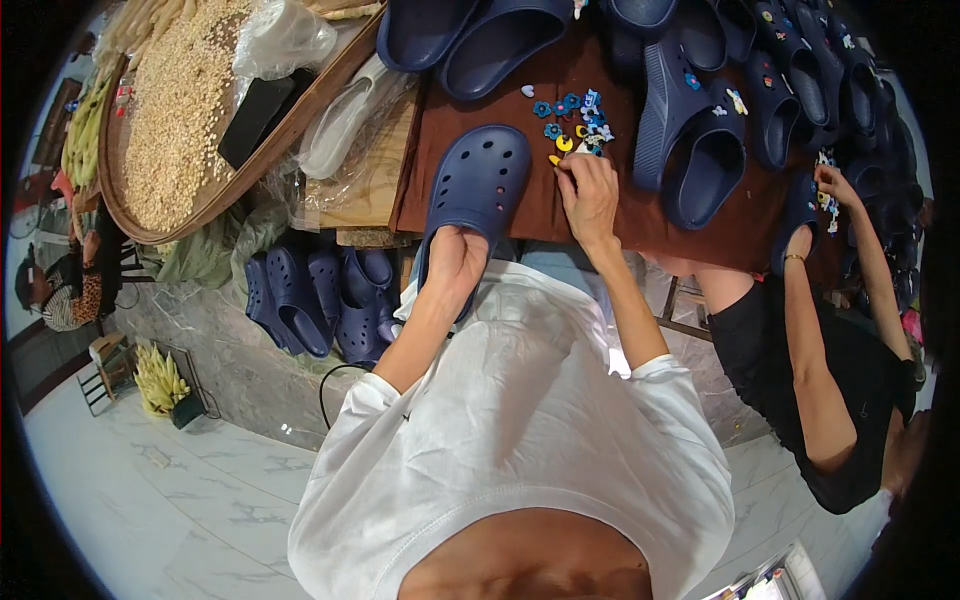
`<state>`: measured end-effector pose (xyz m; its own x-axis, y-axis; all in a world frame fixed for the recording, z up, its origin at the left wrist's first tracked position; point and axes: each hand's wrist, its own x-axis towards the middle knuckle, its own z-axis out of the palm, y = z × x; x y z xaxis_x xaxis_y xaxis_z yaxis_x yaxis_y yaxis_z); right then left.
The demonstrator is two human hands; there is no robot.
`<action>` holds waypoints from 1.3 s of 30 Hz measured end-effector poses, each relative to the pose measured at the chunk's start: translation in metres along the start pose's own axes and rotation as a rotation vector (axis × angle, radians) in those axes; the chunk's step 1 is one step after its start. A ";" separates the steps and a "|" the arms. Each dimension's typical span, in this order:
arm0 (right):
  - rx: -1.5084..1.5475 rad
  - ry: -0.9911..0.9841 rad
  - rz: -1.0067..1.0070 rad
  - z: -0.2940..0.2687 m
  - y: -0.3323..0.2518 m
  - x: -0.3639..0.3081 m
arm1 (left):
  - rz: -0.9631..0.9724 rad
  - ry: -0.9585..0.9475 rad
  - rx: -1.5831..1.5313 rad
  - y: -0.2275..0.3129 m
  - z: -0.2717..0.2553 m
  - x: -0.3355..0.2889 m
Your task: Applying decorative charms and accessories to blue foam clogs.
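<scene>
My left hand [458, 258] is pushed into the opening of a navy foam clog [483, 170] and holds it, toe pointing away from me; the fingers are hidden inside. Round holes dot the clog's upper, which bears no charms. Just right of it, my right hand [590, 190] is curled over the table with thumb and index finger drawn together. A small yellow shoe charm [555, 160] shows at those fingertips. Around them lies a loose pile of shoe charms [590, 115], blue flowers, white-and-blue pieces and a yellow moon-like one [564, 144].
Navy clogs with charms [690, 120] stand on the brown cloth [440, 110] to the right; plain clogs [500, 45] lie beyond. More clogs [300, 300] sit at lower left. A grain tray [180, 110] holds a black phone [262, 120]. A co-worker's hands [835, 185] handle another clog at right.
</scene>
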<state>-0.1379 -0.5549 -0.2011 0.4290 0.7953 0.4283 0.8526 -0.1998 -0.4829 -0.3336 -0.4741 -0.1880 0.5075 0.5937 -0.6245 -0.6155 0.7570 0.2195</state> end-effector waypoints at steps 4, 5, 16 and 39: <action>0.072 0.083 0.075 -0.008 -0.012 -0.001 | -0.007 0.031 0.010 -0.002 0.010 -0.009; 0.072 0.084 0.075 -0.010 -0.010 0.000 | -0.006 0.030 0.010 -0.004 0.009 -0.008; -0.291 -0.137 0.129 -0.013 -0.004 0.023 | -0.039 -0.014 -0.023 -0.012 -0.003 0.002; 0.254 0.103 0.252 -0.025 -0.006 0.034 | -0.031 -0.017 -0.012 -0.011 0.002 0.003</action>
<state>-0.1212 -0.5405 -0.1645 0.6547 0.6751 0.3400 0.6208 -0.2236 -0.7514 -0.3242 -0.4797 -0.1907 0.5367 0.5744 -0.6181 -0.6061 0.7721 0.1911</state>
